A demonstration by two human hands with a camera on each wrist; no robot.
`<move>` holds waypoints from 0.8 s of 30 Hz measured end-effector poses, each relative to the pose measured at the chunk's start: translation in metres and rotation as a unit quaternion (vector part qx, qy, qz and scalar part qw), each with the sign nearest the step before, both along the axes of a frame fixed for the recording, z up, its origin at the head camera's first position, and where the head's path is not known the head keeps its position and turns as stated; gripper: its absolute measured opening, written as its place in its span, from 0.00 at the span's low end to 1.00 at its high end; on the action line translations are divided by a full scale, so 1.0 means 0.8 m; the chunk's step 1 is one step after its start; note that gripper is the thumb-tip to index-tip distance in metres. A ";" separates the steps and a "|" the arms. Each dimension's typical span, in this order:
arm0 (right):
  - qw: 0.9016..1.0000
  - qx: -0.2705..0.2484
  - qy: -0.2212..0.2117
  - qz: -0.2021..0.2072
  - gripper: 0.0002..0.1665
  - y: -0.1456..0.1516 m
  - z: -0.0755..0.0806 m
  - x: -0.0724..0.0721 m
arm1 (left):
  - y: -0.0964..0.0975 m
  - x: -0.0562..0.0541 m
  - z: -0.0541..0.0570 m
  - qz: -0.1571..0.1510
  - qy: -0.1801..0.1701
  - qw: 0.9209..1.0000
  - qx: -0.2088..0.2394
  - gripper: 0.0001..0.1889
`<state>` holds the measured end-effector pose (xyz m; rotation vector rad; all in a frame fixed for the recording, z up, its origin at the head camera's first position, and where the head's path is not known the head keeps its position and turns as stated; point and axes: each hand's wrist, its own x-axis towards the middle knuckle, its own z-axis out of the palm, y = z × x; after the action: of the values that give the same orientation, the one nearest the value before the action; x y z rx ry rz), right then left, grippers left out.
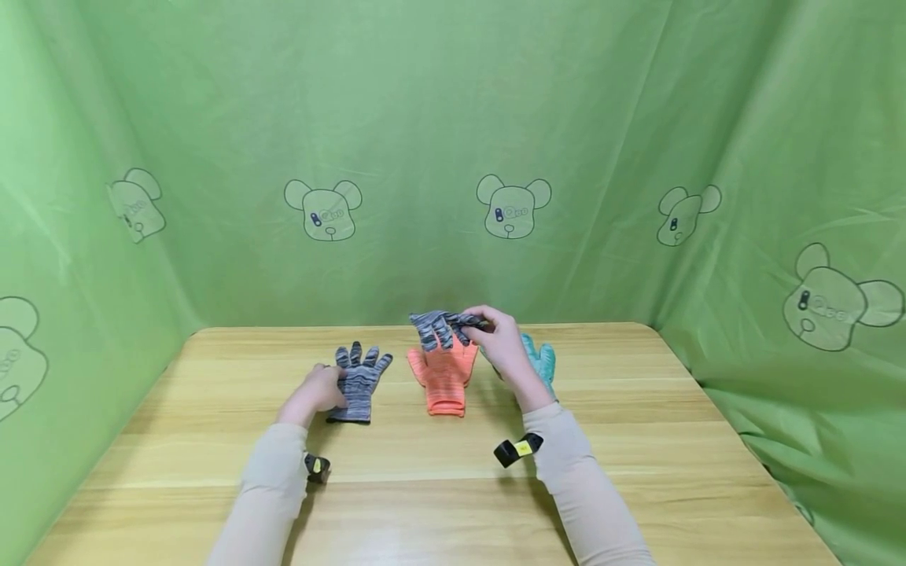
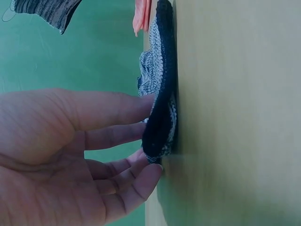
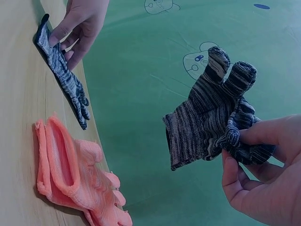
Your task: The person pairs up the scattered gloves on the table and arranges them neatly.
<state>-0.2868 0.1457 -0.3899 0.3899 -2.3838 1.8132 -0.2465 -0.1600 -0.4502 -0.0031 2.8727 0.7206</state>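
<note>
Head view: right hand (image 1: 501,343) pinches the held grey glove (image 1: 429,324) at its bunched finger end, thumb against bent fingers, off the table (image 1: 403,495) near the coral gloves (image 1: 446,385). Left hand (image 1: 318,391) sits half-curled, touching the flat grey glove (image 1: 361,385) on the table; can't tell pinch from rest, fingertips partly hidden. Risk: one-ended grip could let the held grey glove twist or fold; sideways left pressure could skew the flat grey glove.

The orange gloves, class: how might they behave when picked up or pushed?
The orange gloves would probably sag, as their knit cuffs look soft. They may separate when lifted, since two cuffs appear stacked. Rolling seems unlikely: they lie fairly flat on the table.
</note>
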 end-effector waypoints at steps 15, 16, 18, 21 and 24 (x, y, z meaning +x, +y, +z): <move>1.000 0.005 -0.010 0.000 0.14 -0.002 -0.001 -0.002 | 0.008 -0.005 0.002 0.015 -0.001 0.999 0.032 0.36; 1.000 0.005 -0.010 0.000 0.14 -0.002 -0.001 -0.002 | 0.008 -0.005 0.002 0.016 -0.002 0.999 0.033 0.36; 1.000 0.007 -0.010 0.000 0.14 -0.002 -0.001 -0.002 | 0.009 -0.006 0.001 0.017 -0.002 0.999 0.033 0.35; 1.000 0.012 -0.011 -0.002 0.14 -0.003 -0.002 -0.002 | 0.009 -0.007 -0.001 0.017 -0.001 0.999 0.035 0.35; 1.000 0.016 -0.007 -0.003 0.14 -0.003 -0.002 -0.001 | 0.009 -0.010 -0.001 0.015 -0.001 0.999 0.031 0.35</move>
<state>-0.2876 0.1431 -0.3917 0.3745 -2.4240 1.7825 -0.2543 -0.1527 -0.4511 -0.0394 2.8524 0.8142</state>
